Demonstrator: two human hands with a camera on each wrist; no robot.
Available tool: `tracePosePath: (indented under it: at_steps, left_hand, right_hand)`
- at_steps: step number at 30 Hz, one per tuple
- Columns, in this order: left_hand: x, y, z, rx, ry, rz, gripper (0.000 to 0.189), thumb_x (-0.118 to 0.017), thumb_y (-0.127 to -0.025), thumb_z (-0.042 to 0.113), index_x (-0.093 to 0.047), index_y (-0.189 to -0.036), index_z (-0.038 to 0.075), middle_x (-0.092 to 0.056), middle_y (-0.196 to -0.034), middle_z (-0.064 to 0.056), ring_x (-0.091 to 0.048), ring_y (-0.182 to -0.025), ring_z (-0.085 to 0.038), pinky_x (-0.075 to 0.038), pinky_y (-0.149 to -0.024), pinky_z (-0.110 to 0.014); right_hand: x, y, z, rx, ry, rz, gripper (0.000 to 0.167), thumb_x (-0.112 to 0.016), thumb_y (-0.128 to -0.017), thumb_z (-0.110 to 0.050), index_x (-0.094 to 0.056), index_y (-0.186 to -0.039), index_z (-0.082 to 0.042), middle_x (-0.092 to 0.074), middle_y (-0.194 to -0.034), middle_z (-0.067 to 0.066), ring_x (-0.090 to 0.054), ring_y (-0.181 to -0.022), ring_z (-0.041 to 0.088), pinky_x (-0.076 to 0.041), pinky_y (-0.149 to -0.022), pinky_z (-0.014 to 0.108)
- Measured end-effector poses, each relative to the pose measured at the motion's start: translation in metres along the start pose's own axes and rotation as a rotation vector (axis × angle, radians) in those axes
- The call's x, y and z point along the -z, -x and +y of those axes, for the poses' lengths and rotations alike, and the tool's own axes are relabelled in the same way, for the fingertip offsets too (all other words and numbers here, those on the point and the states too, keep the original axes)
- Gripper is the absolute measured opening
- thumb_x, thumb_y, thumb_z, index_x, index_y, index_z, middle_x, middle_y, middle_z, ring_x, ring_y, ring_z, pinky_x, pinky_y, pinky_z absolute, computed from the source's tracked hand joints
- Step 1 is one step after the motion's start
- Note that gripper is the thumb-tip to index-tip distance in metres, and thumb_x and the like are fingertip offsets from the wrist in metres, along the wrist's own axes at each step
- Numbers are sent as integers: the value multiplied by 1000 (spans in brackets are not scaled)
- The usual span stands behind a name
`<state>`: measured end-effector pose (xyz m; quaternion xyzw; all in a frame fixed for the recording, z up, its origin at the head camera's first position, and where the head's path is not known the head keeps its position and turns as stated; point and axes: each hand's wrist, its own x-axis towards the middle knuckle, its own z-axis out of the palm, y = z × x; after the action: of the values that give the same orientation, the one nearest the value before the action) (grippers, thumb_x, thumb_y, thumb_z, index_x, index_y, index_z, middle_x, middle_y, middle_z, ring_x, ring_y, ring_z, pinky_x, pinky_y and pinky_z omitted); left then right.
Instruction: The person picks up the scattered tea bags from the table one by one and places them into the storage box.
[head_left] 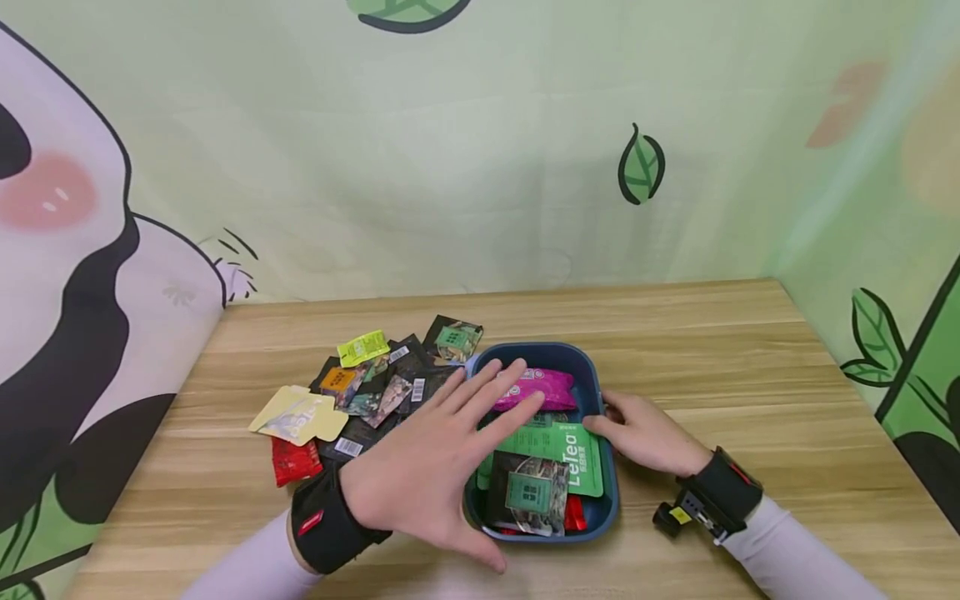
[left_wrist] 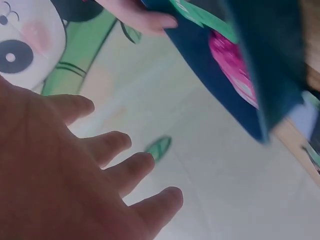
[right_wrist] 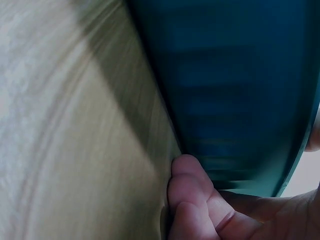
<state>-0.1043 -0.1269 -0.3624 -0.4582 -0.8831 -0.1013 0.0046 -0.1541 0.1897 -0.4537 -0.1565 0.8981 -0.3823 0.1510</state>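
Head view: the left hand (head_left: 427, 467) hangs with its back upward and its fingers straight and spread wide, holding nothing, over the left side of a blue bin (head_left: 558, 356). The right hand (head_left: 648, 433) grips the bin's opposite wall, thumb at the rim, fingers curled low outside by the table (head_left: 712, 358). The bin thus sits between the hands; a loose heap of dark sachets (head_left: 411, 358) lies left of and beyond the left hand, topped by a cream packet (head_left: 296, 414) and a lime sachet (head_left: 363, 348).

The likeliest trouble, I judge, is a sideways pull from the right hand: the bin could skid or tip, and the square sachet (head_left: 528, 492) lying on top could slide off its neighbours. A low sweep of the left wrist might drag the heap, since its pieces overlap.

The bin looks like smooth moulded plastic, with rounded corners; dark bands cross its wall beside the right fingers, ribs or reflections, I cannot tell. Inside, a magenta packet (head_left: 551, 389) is plump and creased, farthest from the right wrist; the green packet (head_left: 585, 454) by the right thumb is flat and card-like. The table has a streaky wood grain.
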Motion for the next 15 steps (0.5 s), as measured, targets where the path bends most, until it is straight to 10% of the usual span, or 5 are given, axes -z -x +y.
tracePosePath:
  at_steps: [8,15]
  left_hand:
    - [5,40,-44,160,-104,53,141,-53,-59,103,-7,-168,27,2,-176,-5,-11,-162,-36,-21,-125,-65]
    - [5,81,-94,299,-115,43,145,-70,-55,96,-15,-168,23,-12,-174,-12,-30,-154,-43,-33,-120,-64]
  right_hand:
    - [-1,0,-1,-5,13,6,46,-58,-104,-30,-59,-140,-2,-68,-94,0,-58,-84,15,-45,-74,28]
    - [-1,-1,0,-10,20,12,44,-58,-104,-30,-60,-139,-3,-67,-93,0,-58,-84,15,-45,-74,29]
